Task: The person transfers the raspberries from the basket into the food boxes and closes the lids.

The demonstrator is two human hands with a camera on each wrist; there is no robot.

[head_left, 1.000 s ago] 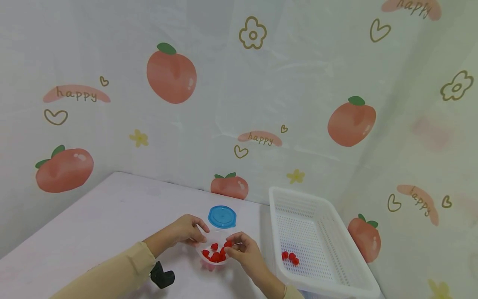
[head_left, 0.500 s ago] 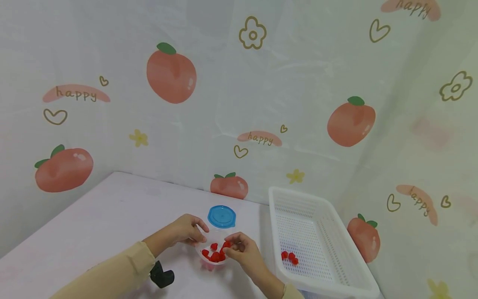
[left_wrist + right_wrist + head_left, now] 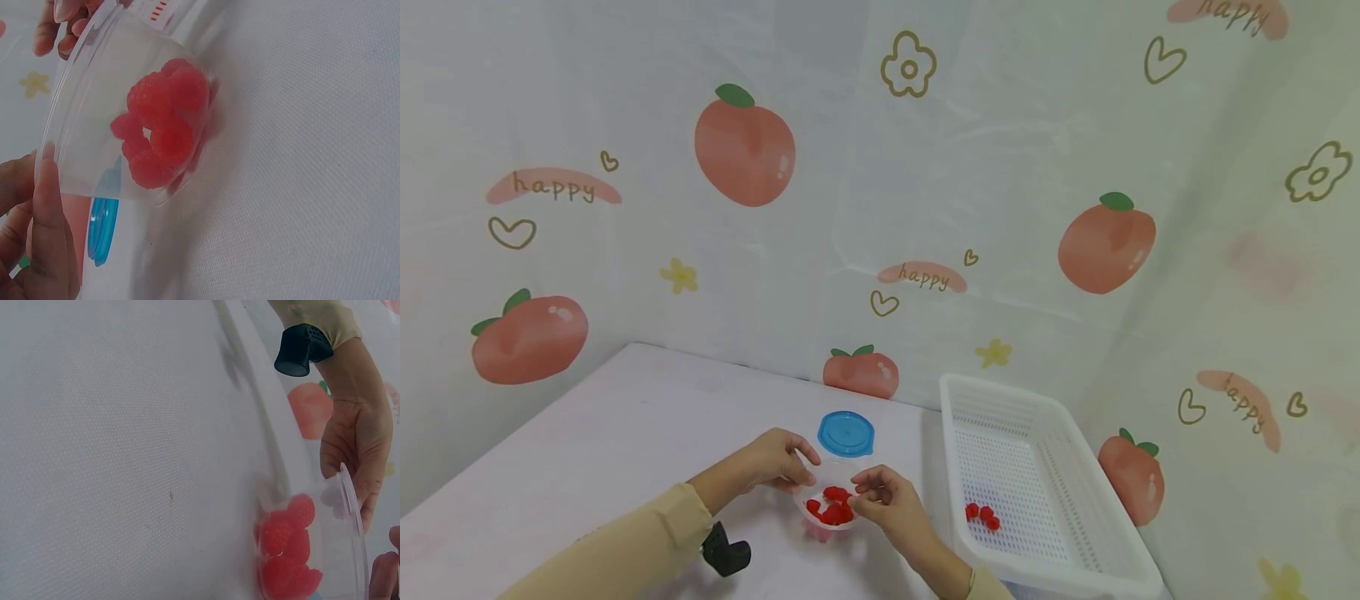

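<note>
A clear round plastic tub (image 3: 87,144) stands on the table with several red raspberries (image 3: 153,103) in its bottom. My left hand (image 3: 778,460) pinches the tub's rim on the left between thumb and fingers, also seen as a hand (image 3: 44,231) in the left wrist view. Over the rim's right side hovers my right hand (image 3: 889,504), its fingers loosely bent and nothing visible between them. Its fingertips (image 3: 384,572) show at the right wrist view's lower corner. A blue lid (image 3: 846,434) lies flat behind the tub.
To the right stands a white perforated basket (image 3: 1052,550) with several raspberries (image 3: 983,515) at its near left corner. A black wrist-worn device (image 3: 726,552) hangs under the left forearm. A fruit-print curtain (image 3: 850,208) backs the table (image 3: 692,400).
The raspberry that my right fingers pinched over the tub has dropped among the others inside. Both hands have otherwise stayed in place.
</note>
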